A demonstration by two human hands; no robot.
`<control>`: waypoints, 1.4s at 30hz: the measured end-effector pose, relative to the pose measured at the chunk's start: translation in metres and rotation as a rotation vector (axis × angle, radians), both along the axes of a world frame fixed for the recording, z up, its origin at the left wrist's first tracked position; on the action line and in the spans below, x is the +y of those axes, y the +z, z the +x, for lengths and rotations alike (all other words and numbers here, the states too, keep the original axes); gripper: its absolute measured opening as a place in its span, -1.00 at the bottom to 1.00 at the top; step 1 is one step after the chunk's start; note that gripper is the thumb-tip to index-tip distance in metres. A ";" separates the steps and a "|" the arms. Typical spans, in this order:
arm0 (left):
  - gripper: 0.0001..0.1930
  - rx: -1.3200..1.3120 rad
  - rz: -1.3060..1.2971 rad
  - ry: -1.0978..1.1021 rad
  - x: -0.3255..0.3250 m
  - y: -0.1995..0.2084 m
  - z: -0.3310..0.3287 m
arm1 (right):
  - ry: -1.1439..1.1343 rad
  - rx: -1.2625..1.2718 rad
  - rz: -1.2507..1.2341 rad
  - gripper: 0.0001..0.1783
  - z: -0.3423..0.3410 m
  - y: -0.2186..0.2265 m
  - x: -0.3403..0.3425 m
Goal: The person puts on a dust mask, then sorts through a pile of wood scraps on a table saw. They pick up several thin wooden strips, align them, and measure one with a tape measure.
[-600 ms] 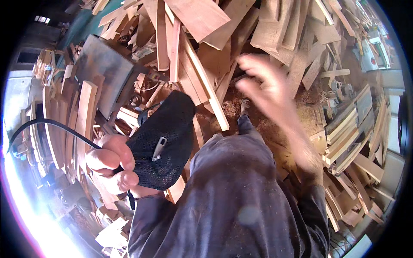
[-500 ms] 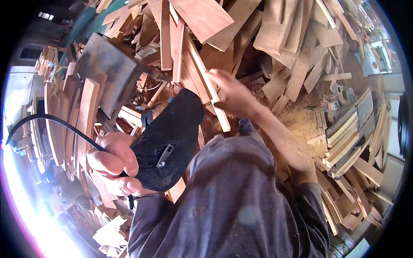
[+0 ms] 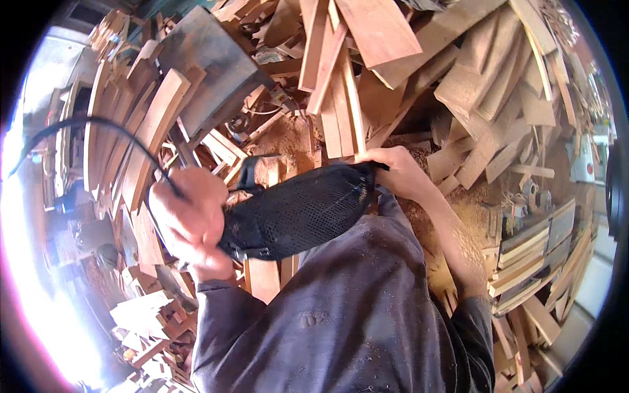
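Observation:
A black mesh bag (image 3: 304, 209) is stretched sideways in front of my dark clothing. My left hand (image 3: 190, 219) grips its left end, the fingers closed and a little blurred. From that hand a thin black cord (image 3: 98, 121) arcs up and away to the left. At the bag's other end, my right hand (image 3: 401, 171) is closed on its dark edge. A small metal piece (image 3: 257, 253) shows along the lower side of the mesh. Just beyond my right hand, a long pale wooden strip (image 3: 354, 111) leans among other boards.
A large pile of boards (image 3: 485, 78) fills the far side. A grey metal box (image 3: 206, 65) stands at the far left, with curved wood pieces (image 3: 154, 137) beside it. On the right is a stack of slats (image 3: 524, 262). Sawdust (image 3: 285, 141) lies between.
My right hand has come away from the pale wooden strip and now holds the right end of the mesh bag. The bag has swung from a steep slant to nearly level.

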State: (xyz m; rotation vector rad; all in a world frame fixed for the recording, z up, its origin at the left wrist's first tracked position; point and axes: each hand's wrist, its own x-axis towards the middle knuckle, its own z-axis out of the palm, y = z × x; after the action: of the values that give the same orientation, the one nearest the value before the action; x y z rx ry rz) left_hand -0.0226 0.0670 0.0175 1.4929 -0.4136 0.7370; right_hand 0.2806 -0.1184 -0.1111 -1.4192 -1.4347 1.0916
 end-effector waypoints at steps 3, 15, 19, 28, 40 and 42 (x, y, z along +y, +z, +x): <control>-0.47 0.247 0.114 0.333 0.008 0.019 -0.038 | -0.057 0.122 -0.152 -0.61 -0.009 0.037 -0.003; -0.73 0.317 -0.281 0.628 0.055 -0.047 -0.055 | 0.095 1.058 0.091 -0.68 -0.079 0.064 -0.025; -0.78 0.021 -0.552 0.679 0.035 -0.080 -0.038 | 0.345 0.919 0.095 -0.69 -0.072 0.105 -0.015; -0.41 0.374 -1.231 0.259 -0.056 -0.221 -0.093 | 0.268 0.607 0.138 -0.70 -0.096 0.103 0.002; -0.48 0.515 -1.597 0.187 -0.045 -0.294 -0.062 | 0.517 0.287 0.105 -0.89 -0.117 0.069 0.003; -0.67 0.503 -1.597 0.365 -0.033 -0.249 -0.041 | 0.585 0.125 0.171 -0.92 -0.118 0.068 0.000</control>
State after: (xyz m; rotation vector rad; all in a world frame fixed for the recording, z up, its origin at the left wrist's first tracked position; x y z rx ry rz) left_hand -0.0636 0.0336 -0.2317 0.1490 0.7513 0.6263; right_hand 0.1622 -0.1183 -0.0429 -0.8071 -1.8568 1.3420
